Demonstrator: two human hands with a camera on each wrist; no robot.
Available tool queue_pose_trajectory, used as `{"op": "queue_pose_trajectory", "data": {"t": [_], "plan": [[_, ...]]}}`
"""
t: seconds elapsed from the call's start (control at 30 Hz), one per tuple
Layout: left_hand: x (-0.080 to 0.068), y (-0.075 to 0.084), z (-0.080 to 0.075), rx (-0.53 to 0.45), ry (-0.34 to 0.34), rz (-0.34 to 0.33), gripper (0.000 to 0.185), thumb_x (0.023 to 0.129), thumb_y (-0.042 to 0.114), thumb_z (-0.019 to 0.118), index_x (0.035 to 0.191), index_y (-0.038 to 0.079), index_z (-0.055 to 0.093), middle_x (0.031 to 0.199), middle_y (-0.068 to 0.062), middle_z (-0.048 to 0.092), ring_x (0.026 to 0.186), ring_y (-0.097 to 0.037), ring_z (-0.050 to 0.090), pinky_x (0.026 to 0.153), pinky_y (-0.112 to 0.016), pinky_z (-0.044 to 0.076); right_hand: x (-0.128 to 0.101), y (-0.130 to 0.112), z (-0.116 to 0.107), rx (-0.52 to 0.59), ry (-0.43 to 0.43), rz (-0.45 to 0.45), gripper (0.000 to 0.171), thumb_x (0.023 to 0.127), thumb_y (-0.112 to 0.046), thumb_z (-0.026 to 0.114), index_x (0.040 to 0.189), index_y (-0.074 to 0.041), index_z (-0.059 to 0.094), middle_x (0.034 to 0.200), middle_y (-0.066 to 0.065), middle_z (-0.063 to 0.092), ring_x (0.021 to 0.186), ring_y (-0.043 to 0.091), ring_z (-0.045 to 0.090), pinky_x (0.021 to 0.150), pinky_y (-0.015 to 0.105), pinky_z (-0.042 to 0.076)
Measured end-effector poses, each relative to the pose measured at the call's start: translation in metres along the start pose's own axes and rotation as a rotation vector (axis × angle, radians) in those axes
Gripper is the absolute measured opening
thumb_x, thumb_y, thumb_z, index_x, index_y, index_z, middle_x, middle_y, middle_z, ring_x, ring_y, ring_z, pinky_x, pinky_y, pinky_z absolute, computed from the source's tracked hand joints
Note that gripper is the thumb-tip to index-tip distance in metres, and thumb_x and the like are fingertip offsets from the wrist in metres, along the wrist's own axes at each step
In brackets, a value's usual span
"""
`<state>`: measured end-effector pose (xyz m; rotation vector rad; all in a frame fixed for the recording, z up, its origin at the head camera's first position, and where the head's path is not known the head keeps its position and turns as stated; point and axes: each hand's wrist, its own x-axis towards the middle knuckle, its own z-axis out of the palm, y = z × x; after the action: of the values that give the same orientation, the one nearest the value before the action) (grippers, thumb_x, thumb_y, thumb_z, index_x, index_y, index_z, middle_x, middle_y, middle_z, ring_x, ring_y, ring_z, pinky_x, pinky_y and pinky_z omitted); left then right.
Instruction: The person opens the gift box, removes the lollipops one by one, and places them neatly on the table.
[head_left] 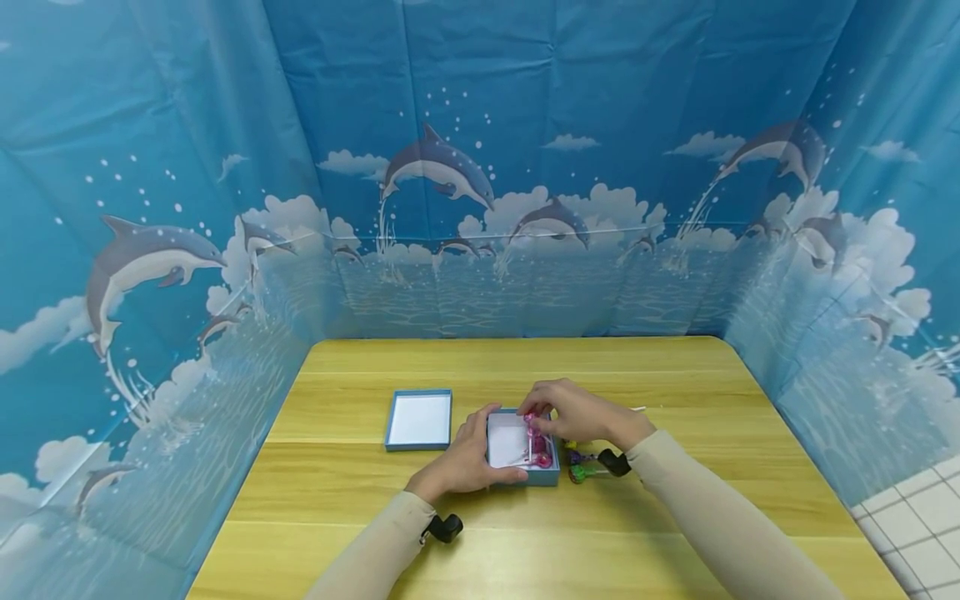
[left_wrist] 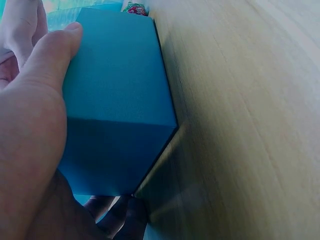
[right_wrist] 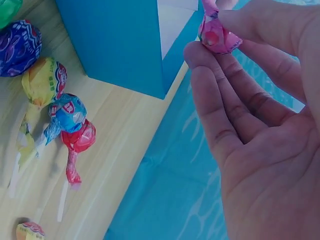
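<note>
Blue lid (head_left: pixel 419 419) left of box (head_left: pixel 551 477); loose lollipops (right_wrist: pixel 60 120) right

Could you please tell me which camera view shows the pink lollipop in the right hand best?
The right wrist view: the pink lollipop fills the frame's top, pinched by the right hand beside the blue box. The head view shows it small, mostly hidden by fingers over the box. The left wrist view does not show it.
</note>
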<state>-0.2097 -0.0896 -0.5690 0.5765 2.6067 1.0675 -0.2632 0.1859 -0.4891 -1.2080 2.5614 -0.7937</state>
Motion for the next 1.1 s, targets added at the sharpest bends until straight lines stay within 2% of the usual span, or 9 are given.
{"op": "queue_pose_trajectory", "data": {"t": [0.1,0.43,0.53,0.67,0.77,0.9,1.1], "plan": [[0.001,0.0,0.0,-0.003,0.002,-0.009,0.127,0.095,0.069,0.09,0.186,0.024,0.015,0.177,-0.016,0.041,0.149,-0.033,0.052,0.121,-0.06,0.056,-0.003,0.002,-0.002,0.001,0.024,0.001,0.022,0.115,-0.011,0.073,0.134,-0.008,0.084,0.131,0.006,0.08,0.112,0.017,0.078,0.1,0.053,0.071],[0.001,0.001,0.0,0.001,0.009,-0.02,0.127,0.094,0.069,0.09,0.186,0.024,0.015,0.18,-0.018,0.04,0.153,-0.036,0.052,0.123,-0.063,0.055,-0.005,0.006,-0.004,-0.013,0.066,0.011,0.025,0.116,-0.017,0.074,0.137,-0.007,0.081,0.13,0.005,0.081,0.11,0.016,0.078,0.095,0.048,0.073],[0.001,0.0,0.001,0.002,0.013,-0.021,0.127,0.094,0.069,0.09,0.186,0.024,0.016,0.179,-0.018,0.04,0.153,-0.036,0.051,0.124,-0.063,0.054,-0.008,0.007,-0.005,0.007,0.094,0.028,0.022,0.117,-0.019,0.074,0.135,-0.009,0.081,0.127,0.002,0.082,0.108,0.013,0.077,0.095,0.048,0.072],[0.001,-0.001,0.002,0.006,0.016,-0.021,0.127,0.094,0.069,0.091,0.186,0.024,0.016,0.179,-0.017,0.04,0.154,-0.036,0.051,0.125,-0.063,0.053,-0.011,0.01,-0.007,0.001,0.134,0.03,0.017,0.117,-0.02,0.075,0.132,-0.016,0.081,0.122,-0.002,0.082,0.105,0.008,0.076,0.093,0.041,0.071],[0.001,0.0,0.002,0.007,0.016,-0.02,0.127,0.094,0.069,0.091,0.186,0.023,0.016,0.179,-0.018,0.04,0.154,-0.036,0.05,0.126,-0.063,0.053,-0.012,0.012,-0.01,-0.015,0.148,0.024,0.016,0.116,-0.021,0.075,0.131,-0.017,0.082,0.122,-0.003,0.082,0.105,0.008,0.076,0.093,0.042,0.071],[0.0,0.001,0.001,0.009,0.017,-0.014,0.128,0.093,0.07,0.091,0.186,0.022,0.016,0.18,-0.019,0.04,0.157,-0.038,0.049,0.127,-0.065,0.052,-0.015,0.013,-0.014,-0.015,0.163,0.021,0.016,0.116,-0.022,0.076,0.131,-0.018,0.082,0.122,-0.003,0.083,0.107,0.011,0.077,0.096,0.05,0.071],[0.001,0.0,0.001,0.001,0.016,-0.02,0.128,0.093,0.07,0.091,0.186,0.025,0.016,0.182,-0.017,0.039,0.162,-0.038,0.046,0.13,-0.065,0.049,-0.017,0.015,-0.019,0.0,0.185,0.005,0.017,0.116,-0.017,0.076,0.132,-0.013,0.081,0.123,0.002,0.084,0.106,0.017,0.083,0.093,0.041,0.072]]}}
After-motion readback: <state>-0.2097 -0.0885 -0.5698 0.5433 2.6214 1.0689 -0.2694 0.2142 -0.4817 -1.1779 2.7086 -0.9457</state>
